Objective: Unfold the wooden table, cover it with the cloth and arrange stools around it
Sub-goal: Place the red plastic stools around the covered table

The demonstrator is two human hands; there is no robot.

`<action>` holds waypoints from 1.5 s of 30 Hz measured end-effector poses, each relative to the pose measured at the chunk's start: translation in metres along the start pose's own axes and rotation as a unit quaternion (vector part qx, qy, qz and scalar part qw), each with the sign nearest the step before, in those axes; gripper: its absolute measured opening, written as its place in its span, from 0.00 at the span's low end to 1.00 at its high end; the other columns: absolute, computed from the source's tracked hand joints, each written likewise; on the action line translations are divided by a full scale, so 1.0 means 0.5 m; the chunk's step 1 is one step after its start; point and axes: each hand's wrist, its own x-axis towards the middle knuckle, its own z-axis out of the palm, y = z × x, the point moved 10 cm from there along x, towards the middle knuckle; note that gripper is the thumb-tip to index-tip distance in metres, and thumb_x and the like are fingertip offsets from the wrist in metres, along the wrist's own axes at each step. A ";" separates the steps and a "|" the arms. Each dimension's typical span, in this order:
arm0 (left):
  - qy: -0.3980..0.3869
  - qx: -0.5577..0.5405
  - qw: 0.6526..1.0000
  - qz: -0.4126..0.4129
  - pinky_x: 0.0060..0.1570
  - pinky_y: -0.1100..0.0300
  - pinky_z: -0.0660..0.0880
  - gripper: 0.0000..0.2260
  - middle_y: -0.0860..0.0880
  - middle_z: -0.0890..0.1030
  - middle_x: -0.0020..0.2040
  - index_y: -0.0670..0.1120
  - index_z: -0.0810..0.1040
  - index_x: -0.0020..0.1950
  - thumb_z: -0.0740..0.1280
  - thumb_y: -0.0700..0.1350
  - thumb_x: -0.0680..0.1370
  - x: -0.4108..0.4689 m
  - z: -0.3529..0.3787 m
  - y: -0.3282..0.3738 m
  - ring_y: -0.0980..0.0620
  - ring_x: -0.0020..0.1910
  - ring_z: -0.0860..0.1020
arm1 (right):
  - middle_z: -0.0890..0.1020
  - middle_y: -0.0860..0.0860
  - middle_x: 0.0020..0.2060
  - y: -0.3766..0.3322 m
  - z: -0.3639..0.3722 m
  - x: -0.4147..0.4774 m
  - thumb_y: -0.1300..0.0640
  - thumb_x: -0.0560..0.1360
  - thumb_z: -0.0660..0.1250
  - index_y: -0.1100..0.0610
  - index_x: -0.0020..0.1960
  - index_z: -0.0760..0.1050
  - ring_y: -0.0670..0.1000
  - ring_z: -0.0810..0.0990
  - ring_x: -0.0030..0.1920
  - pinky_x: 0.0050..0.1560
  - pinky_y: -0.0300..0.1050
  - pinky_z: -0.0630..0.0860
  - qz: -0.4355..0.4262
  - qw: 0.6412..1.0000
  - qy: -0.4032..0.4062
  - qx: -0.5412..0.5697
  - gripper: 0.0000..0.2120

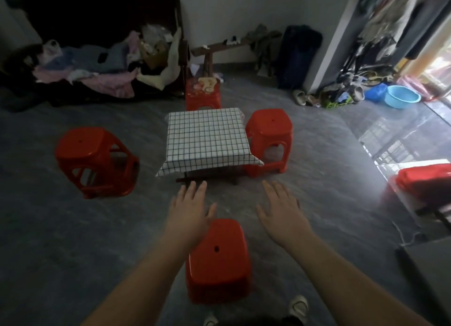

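Nearest stool [217,259] sits at six o'clock, off the clothed table [207,135]; left hand [189,213], right hand [283,212] spread empty (likely to nudge it in).

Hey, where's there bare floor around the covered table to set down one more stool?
Bare floor lies between the left stool and the checked cloth, and between the near stool and the cloth's front edge. The right stool and far stool stand close against it, so those sides are crowded.
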 end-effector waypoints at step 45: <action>-0.023 0.047 0.968 0.245 0.76 0.44 0.50 0.30 0.44 0.50 0.81 0.51 0.46 0.81 0.53 0.59 0.82 1.156 0.173 1.526 0.43 0.79 0.50 | 0.50 0.49 0.81 1.267 -0.770 0.857 0.39 0.81 0.53 0.45 0.80 0.45 0.52 0.45 0.80 0.79 0.54 0.49 0.166 0.978 0.118 0.053 0.32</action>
